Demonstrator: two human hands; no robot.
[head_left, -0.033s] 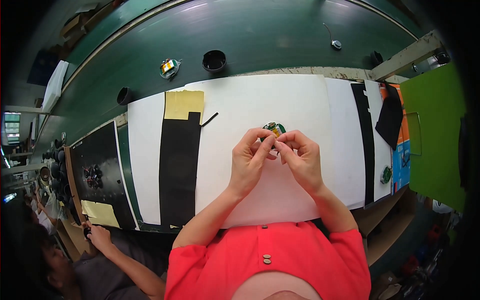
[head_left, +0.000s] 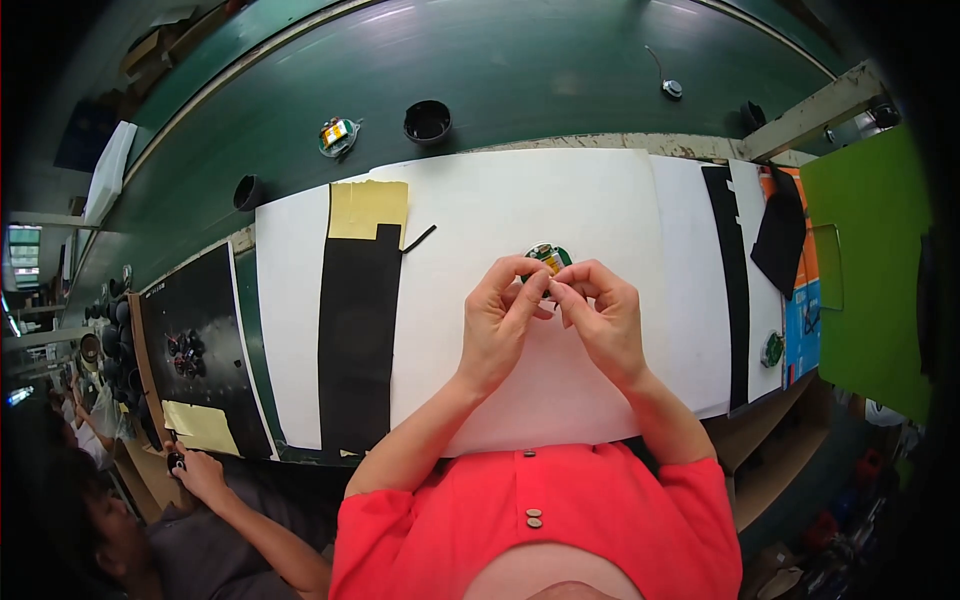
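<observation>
Over the white sheet (head_left: pixel 450 350) in front of me, a small round green circuit board (head_left: pixel 547 250) with a yellow-and-white part on its face shows just past my fingertips. My left hand (head_left: pixel 503 322) grips its near left side, thumb and index finger pinched. From the other side my right hand (head_left: pixel 608 322) closes on the near right edge, its thumb and index tip meeting the left ones. Whatever tiny piece lies between the fingertips is hidden. A thin dark end, perhaps a wire, pokes out beneath them.
Left of my arms lies a black strip sheet (head_left: pixel 357 340) with a yellow top and a short black strip (head_left: pixel 424 237). Beyond stand a black cup (head_left: pixel 428 121), another board (head_left: pixel 338 135) and a small wired round part (head_left: pixel 672 90). A co-worker's hand (head_left: pixel 203 475) is at lower left.
My hands and the circuit board stay in place. The co-worker's hand at lower left has shifted very slightly with its small dark object.
</observation>
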